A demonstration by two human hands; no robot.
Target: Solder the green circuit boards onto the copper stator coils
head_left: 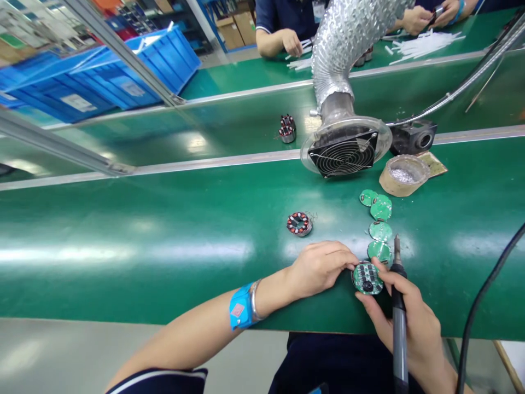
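Observation:
My left hand (pixel 322 266) has its fingertips pressed together at the left edge of a round circuit board (pixel 368 277) with black parts on its face. My right hand (pixel 412 312) grips a soldering iron (pixel 399 334), its tip pointing away from me, while thumb and forefinger pinch the same board from the right. Whether a coil core sits beneath the board is hidden. Just beyond it lie several round green circuit boards (pixel 380 230) in a rough line. A ring-shaped stator (pixel 299 224) with copper windings and loose wires rests on the green bench, beyond my left hand.
A fume-extractor fan (pixel 344 153) hangs from a silver duct (pixel 348 49) over the bench. Near it stand a round tan pot (pixel 404 176) and a black holder (pixel 414 137). More stators (pixel 287 129) stand on the middle strip. A black cable (pixel 484 290) runs at right. Co-workers' hands (pixel 291 42) work opposite, near blue bins (pixel 135 71).

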